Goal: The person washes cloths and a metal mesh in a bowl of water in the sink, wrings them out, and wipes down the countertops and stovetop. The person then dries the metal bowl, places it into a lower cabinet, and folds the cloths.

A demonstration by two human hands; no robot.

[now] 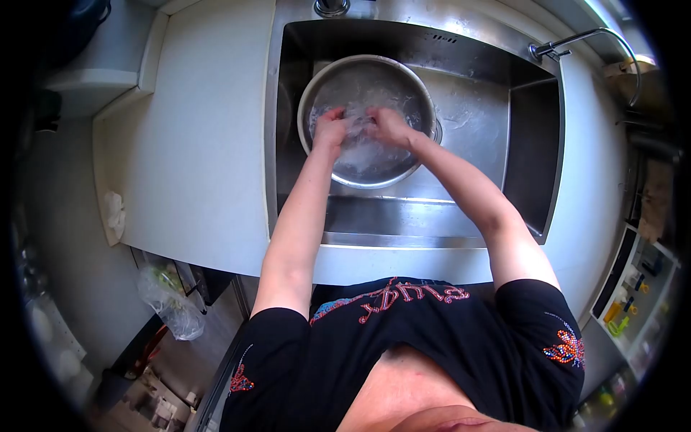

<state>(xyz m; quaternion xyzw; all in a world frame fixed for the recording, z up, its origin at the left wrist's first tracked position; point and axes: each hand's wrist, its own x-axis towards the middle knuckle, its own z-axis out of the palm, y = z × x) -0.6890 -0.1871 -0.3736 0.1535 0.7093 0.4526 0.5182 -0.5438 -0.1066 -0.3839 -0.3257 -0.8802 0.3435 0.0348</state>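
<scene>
A round metal basin (307, 108) stands in the left part of the steel sink, with water in it. Both my hands are inside its rim, over the water. My left hand (330, 131) is curled inward at the left, its fingertips partly blurred. Opposite it, my right hand (391, 128) bends toward the left one, fingers closed in and smeared at the tips. Between them is a whitish, see-through blur (358, 124); whether it is splashing water or a clear thing in my fingers, I cannot make out.
The steel sink (471, 137) surrounds the basin, with a thin curved tap (601, 32) at the back right. A pale countertop (198, 137) extends to the left. A clear plastic bag (173, 302) hangs below the counter's front edge. Several small items fill an open drawer (633, 288) at the right.
</scene>
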